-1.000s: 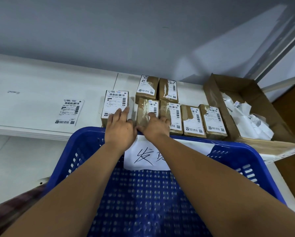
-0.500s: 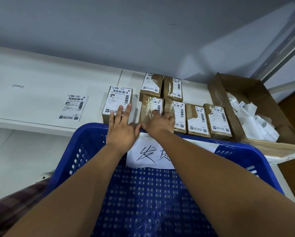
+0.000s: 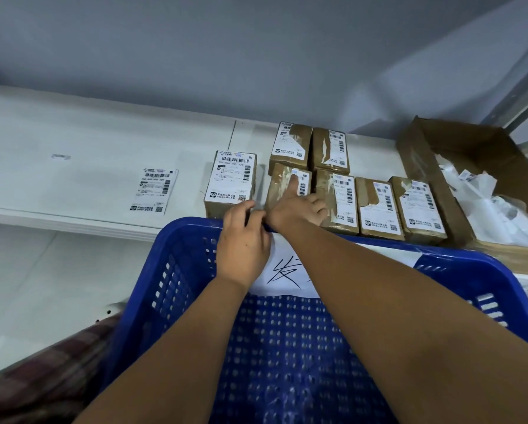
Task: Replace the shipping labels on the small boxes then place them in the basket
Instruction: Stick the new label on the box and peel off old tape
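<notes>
Several small brown taped boxes lie on the white shelf (image 3: 73, 142). The leftmost box (image 3: 230, 179) carries a whole white label. My left hand (image 3: 244, 243) sits over the rim of the blue basket (image 3: 440, 261), fingers loosely curled, tips touching that box's near edge. My right hand (image 3: 299, 205) rests on the neighbouring box (image 3: 279, 185), one finger stretched forward onto the torn label remnant at its top. The other boxes (image 3: 376, 206) to the right bear partly torn labels. A loose fresh label (image 3: 154, 189) lies flat on the shelf to the left.
Inside the basket's far wall hangs a white paper sign (image 3: 287, 270) with handwriting. An open cardboard carton (image 3: 424, 142) with crumpled white paper scraps stands at the right end of the shelf. A grey wall rises behind. Plaid cloth (image 3: 42, 371) shows at lower left.
My left hand has slid back off the labelled box and its fingers have curled at the box's near edge. My right hand has stretched a finger forward onto the torn label.
</notes>
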Tool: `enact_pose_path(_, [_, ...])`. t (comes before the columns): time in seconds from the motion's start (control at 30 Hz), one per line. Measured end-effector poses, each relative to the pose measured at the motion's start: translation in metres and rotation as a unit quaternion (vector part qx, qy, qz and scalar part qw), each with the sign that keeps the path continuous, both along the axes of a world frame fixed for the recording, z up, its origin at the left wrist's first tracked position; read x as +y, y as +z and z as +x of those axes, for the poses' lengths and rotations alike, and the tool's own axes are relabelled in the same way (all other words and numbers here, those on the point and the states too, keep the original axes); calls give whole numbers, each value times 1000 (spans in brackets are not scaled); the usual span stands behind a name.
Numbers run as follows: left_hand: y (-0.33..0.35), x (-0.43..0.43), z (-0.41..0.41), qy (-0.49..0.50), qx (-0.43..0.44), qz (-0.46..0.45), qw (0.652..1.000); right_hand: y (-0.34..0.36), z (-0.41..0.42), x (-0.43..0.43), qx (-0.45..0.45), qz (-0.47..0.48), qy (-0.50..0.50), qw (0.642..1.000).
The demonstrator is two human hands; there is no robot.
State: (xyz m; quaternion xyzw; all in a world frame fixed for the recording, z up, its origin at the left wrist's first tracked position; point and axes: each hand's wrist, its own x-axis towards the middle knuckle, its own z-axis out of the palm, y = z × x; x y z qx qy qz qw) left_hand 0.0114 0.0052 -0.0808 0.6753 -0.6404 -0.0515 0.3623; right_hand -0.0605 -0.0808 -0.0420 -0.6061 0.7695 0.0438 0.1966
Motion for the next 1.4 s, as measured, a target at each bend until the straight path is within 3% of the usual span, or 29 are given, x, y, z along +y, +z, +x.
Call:
enact_pose_path(0.1, [11, -3, -1, 16, 65, -9, 998, 4, -2, 0, -36, -6, -35, 999])
enact_pose_path(0.17, [25, -5, -4, 20, 157, 21, 987, 9, -6, 2, -123, -30, -85, 988])
enact_pose_path(0.27, [50, -7, -9, 40, 318, 79, 944, 23, -13, 9, -279, -79, -172, 941])
enact_pose_path(0.37, [64, -7, -11, 75, 372, 103, 919, 41, -24, 25, -369, -103, -191, 903])
enact_pose_path(0.47, [80, -4, -21, 70, 377, 133, 914, 58, -42, 45, -431, -146, -159, 876])
enact_pose_path(0.57, [97, 6, -33, 38, 366, 161, 916, 70, -64, 70, -435, -189, -69, 877])
enact_pose_path(0.73, [125, 32, -45, -23, 539, 170, 825, 83, -99, 125, -356, -234, 89, 901])
enact_pose_path(0.83, [132, 53, -52, -42, 537, 182, 823, 86, -124, 150, -413, -191, 137, 880])
enact_pose_path(1.0, [142, 97, -68, -95, 593, 236, 764, 101, -171, 164, -576, -112, -71, 806])
enact_pose_path(1.1, [146, 118, -83, -124, 608, 261, 740, 104, -189, 176, -659, -9, -110, 744])
enact_pose_path(1.2, [145, 133, -96, -157, 575, 295, 746, 97, -199, 188, -698, 8, -77, 712])
enact_pose_path(1.27, [143, 138, -102, -150, 542, 289, 775, 94, -201, 193, -710, -9, -64, 701])
enact_pose_path(1.33, [139, 139, -102, -107, 457, 254, 846, 92, -201, 197, -700, -33, -69, 710])
enact_pose_path(1.4, [136, 141, -99, -71, 305, 189, 931, 89, -200, 199, -692, -42, -67, 717])
